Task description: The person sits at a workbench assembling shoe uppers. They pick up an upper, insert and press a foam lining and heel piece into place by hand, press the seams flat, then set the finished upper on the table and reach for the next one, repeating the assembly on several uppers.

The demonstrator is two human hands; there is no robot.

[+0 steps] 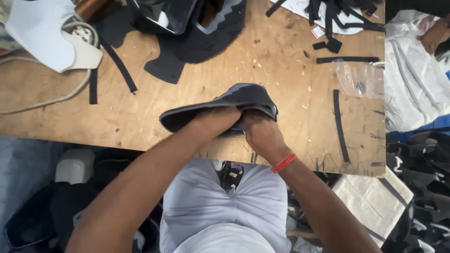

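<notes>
Both hands sit at the near edge of the wooden worktable [140, 117]. Left hand [216, 121] is pressed down flat-ish on a dark grey fabric piece [239, 96], fingers curled over its fold; right hand [262, 133], red thread on the wrist, pinches the same piece just beside it, approx. at mid-seam. Fabric piece lies on the table's front-centre, domed and folded, w/ a lighter grey zigzag panel showing on top.

Progress, judging from how things lie: piece looks already stitched into shape and is being folded or turned; the underside is hidden by the hands, so can't tell how far that turn has got. Nothing looks finished and set aside nearby.

Around: more black cut panels [187, 47] at the far edge, loose black strips [341, 125] to the right and black strip scraps [119, 65] to the left, a clear plastic bag [361, 79], a white moulded part [47, 35] w/ a pale cord [56, 98]. Another person's hand [433, 35] rests on a white sack [412, 84] at far right. Strips are well apart from the piece; nothing crowds the hands.
</notes>
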